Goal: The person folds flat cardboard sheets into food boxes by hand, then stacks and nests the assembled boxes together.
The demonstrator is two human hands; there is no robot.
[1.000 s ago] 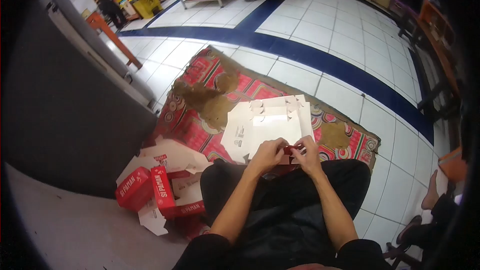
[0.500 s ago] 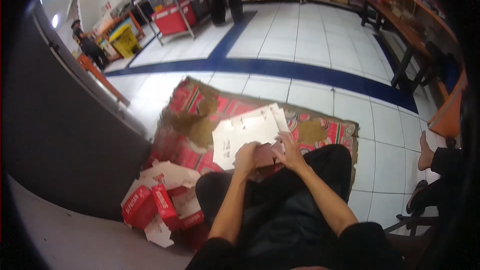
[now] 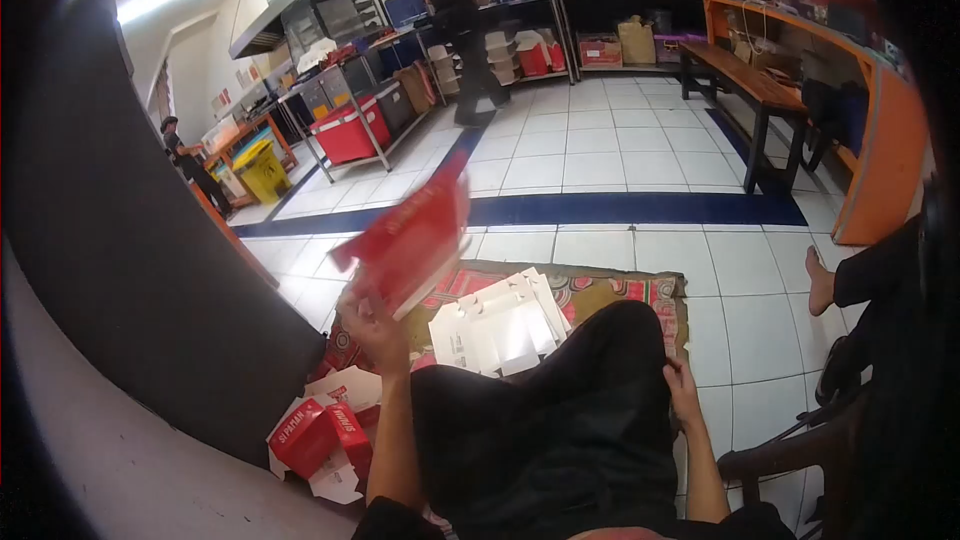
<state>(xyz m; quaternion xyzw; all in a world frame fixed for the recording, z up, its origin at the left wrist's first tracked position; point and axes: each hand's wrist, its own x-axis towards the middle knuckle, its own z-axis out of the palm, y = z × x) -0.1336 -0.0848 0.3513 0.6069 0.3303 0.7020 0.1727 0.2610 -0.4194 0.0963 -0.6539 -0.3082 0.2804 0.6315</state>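
Note:
Raised at the left, my left hand (image 3: 372,328) grips the lower edge of a red carton (image 3: 410,240), which is blurred by motion. My right hand (image 3: 682,390) is beside my right knee, fingers partly curled; whether it holds anything is hidden. White unfolded carton sheets (image 3: 500,325) lie stacked on the patterned mat (image 3: 645,288) in front of my legs. Red and white cartons (image 3: 318,438) are piled by my left leg.
A dark panel (image 3: 150,240) stands at the left. Ahead are a metal rack with a red cooler (image 3: 350,130), a yellow bin (image 3: 262,170) and a wooden bench (image 3: 745,80). Two people are farther back; another person's bare foot (image 3: 820,282) shows at the right.
The view has tilted up. My left hand has lifted a red carton up and left from the white sheets. My right hand has let go and moved right, to beside my knee.

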